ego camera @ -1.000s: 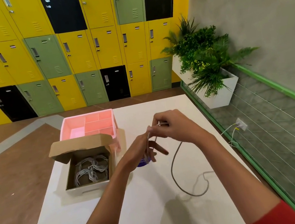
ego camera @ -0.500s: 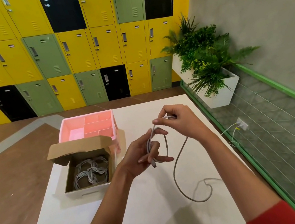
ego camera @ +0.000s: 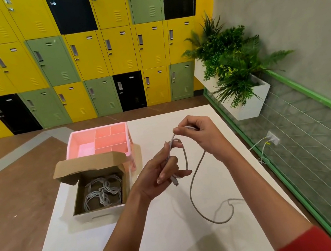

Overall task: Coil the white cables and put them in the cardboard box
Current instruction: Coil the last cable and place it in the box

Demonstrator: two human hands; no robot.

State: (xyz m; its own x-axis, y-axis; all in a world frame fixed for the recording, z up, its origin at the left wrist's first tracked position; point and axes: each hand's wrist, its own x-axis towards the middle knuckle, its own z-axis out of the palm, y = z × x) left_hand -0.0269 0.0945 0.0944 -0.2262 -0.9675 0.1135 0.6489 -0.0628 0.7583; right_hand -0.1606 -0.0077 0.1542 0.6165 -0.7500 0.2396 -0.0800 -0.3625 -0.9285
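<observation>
My left hand (ego camera: 159, 172), centre of frame, palm up, fingers curled round the first loop of a white cable (ego camera: 191, 189); its plug end pokes out below my fingers. My right hand (ego camera: 202, 134), just above and to the right, pinches the same cable between thumb and fingertips at the top of the loop. From there the cable drops down between my forearms, curves onto the white table (ego camera: 170, 246) in the lower centre-right, and its tail runs under my right forearm.

Cardboard box (ego camera: 103, 212) sits left of centre on the table, lid flap open and tilted back; coiled white cables (ego camera: 102, 190) already lie inside it. Pink divided tray (ego camera: 71, 146) right behind the box, touching or nearly so, can't tell which. Lockers (ego camera: 90, 54) across the top of frame, planter (ego camera: 243, 109) at upper right.
</observation>
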